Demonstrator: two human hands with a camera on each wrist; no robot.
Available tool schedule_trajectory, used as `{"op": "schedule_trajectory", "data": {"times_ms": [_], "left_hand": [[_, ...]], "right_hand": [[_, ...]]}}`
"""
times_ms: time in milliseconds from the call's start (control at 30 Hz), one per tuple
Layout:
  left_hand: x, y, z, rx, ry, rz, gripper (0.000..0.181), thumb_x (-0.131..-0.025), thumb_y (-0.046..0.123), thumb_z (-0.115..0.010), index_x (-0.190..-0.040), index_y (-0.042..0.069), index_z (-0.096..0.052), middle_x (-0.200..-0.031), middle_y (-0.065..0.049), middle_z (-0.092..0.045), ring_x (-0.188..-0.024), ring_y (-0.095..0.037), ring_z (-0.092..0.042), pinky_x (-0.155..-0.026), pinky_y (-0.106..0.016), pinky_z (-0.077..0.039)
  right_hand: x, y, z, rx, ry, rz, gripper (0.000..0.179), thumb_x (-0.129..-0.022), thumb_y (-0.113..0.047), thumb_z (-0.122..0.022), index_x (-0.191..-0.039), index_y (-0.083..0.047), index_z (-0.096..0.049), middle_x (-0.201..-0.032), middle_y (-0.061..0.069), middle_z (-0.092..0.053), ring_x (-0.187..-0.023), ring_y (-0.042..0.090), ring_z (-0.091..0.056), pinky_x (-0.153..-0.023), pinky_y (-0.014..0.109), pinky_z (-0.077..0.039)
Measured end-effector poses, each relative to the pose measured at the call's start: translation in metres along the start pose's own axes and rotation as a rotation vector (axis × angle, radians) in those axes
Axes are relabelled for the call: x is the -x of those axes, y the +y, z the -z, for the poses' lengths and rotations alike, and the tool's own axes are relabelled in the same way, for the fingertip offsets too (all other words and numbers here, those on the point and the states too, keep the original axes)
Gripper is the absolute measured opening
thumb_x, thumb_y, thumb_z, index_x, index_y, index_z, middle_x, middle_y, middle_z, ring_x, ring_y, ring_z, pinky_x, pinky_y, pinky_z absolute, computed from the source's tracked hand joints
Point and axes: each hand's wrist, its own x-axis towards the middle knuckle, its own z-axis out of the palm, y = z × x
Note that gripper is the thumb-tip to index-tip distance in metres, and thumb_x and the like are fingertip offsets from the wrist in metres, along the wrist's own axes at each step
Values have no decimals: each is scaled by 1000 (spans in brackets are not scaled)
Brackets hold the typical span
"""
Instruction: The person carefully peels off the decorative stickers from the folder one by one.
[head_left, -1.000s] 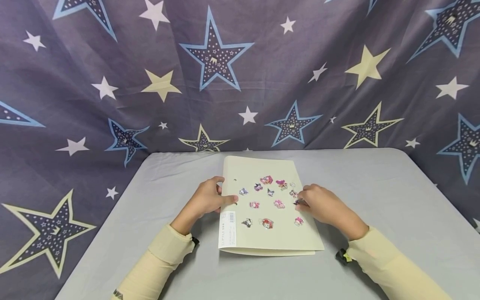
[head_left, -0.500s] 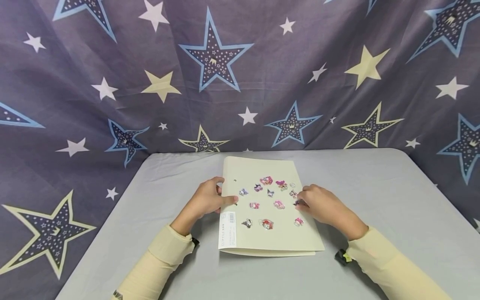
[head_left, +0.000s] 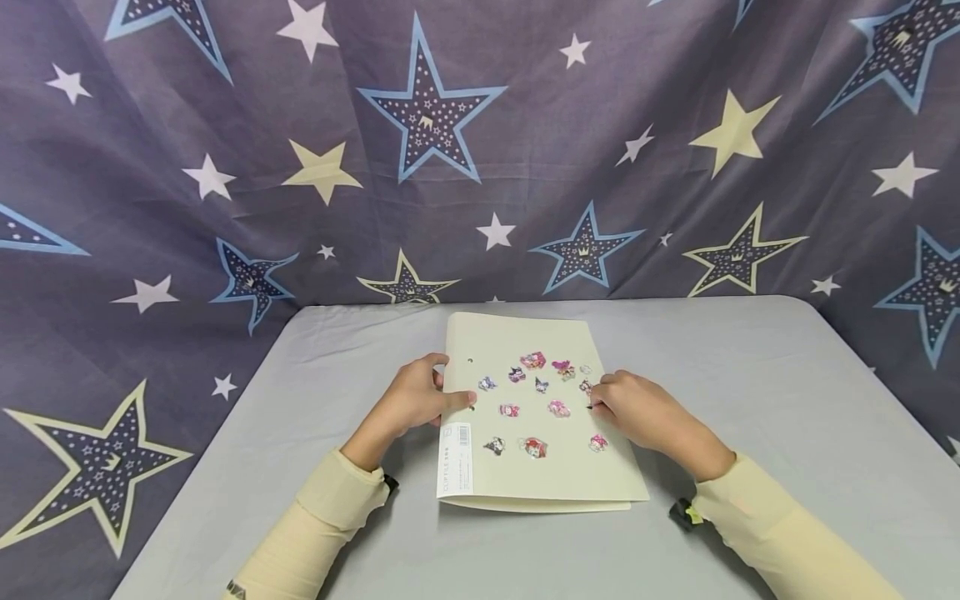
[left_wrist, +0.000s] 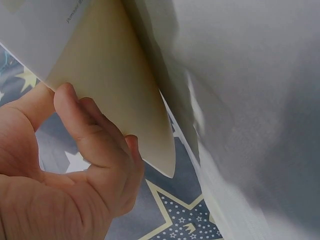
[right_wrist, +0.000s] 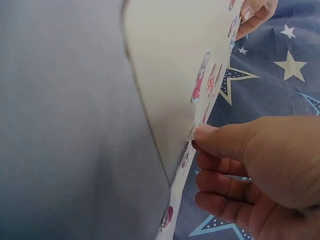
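Observation:
A cream clip file (head_left: 540,479) lies on the table, its cover dotted with several small pink, purple and dark cartoon stickers (head_left: 558,408). My left hand (head_left: 416,393) grips its spine side, thumb on top of the cover and fingers against the spine; the left wrist view shows those fingers (left_wrist: 95,135) curled at the spine. Near the file's right edge my right hand (head_left: 641,408) pinches a small dark sticker (head_left: 589,407) close against the cover. Most of that sticker is hidden by the thumb and forefinger, and its picture is not readable.
A white label (head_left: 456,458) with a barcode runs along the file's lower left. Grey cloth covers the table (head_left: 750,358), and a star-patterned curtain (head_left: 480,208) hangs right behind its far edge.
The right fingertips have shifted slightly over the small dark sticker, so less of it shows. My left hand and the file have stayed in place.

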Motion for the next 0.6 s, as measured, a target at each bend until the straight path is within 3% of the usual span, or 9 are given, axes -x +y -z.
{"op": "schedule_trajectory", "data": {"times_ms": [267,600], "left_hand": [[1,1,0,0,-1,3,88,-82,27,-89,-152,1,-43,-102,-13,-52,-70,-21,-63,-54,-33,-60],[0,0,0,11,-4,4,88,-81,27,-89,-151,1,-43,-103,-14,-52,-70,-20,-63,-55,-35,-60]], "right_hand": [[1,-1,-3,25,2,5,20,-91,-2,-74,-78,-12,-63,-76,-1,-58,-68,13,-51,-60,29,-46],[0,-1,-2,58,17,-1,9,-90,-1,-75,-85,-6,-68,-81,4,-64,-72,20,-58,-64,35,-52]]}}
